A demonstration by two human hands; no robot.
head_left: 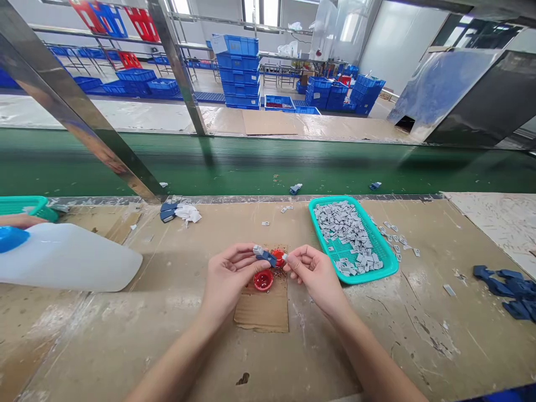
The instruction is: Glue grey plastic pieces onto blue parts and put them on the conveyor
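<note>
Pinched in the fingers of my left hand point(231, 274) is a small dark blue plastic part point(265, 256) with a light grey end. My right hand point(313, 274) grips a small pale grey piece point(285, 257) between thumb and fingertips, close to the blue part. Below and between the hands, a red cap point(263, 281) with dark red contents sits on a cardboard piece point(263, 315). A second red cap point(278, 257) lies just behind it, partly hidden by the blue part. Right of my right hand, a turquoise basket point(390, 262) holds many small grey pieces point(344, 226).
A white jug point(79, 257) lies at the left, near another person's hand point(20, 220) and a green basket point(39, 205). Dark blue parts point(508, 287) are heaped at right. Beyond the table runs a green conveyor belt point(251, 164) carrying blue parts; a metal post point(96, 120) rises at left.
</note>
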